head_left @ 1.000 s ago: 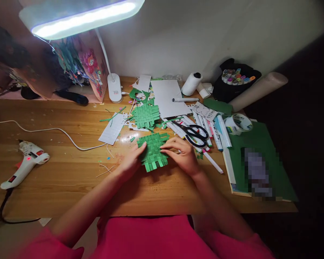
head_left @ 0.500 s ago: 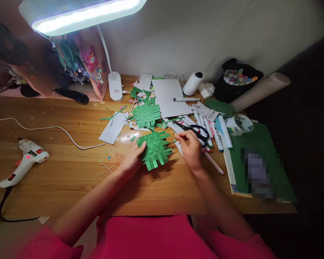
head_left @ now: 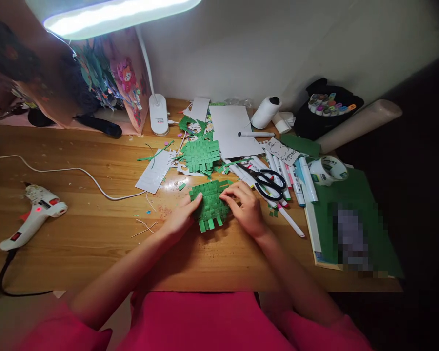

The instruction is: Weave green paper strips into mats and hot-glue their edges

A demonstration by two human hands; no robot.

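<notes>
A green woven paper mat (head_left: pixel 210 207) with uneven strip ends is held just over the table's front half. My left hand (head_left: pixel 183 214) grips its left edge, thumb on top and fingers underneath. At the mat's right edge, my right hand (head_left: pixel 247 207) has thumb and forefinger pinched on the mat's strip ends. A second green woven mat (head_left: pixel 200 155) lies behind, on paper scraps. Black-handled scissors (head_left: pixel 267 180) rest on several markers (head_left: pixel 294 180), right of my right hand.
A white glue gun (head_left: pixel 34 214) with a red light lies at left, its black cord over the front edge. A white cable (head_left: pixel 91 178) crosses the table. Behind stand a lamp base (head_left: pixel 158 114) and thread spool (head_left: pixel 266 112). At right are a tape roll (head_left: pixel 329 170) and green board (head_left: pixel 354 195).
My right hand has moved left from beside the scissors to the right edge of the held mat and now pinches it there. My left hand keeps its hold.
</notes>
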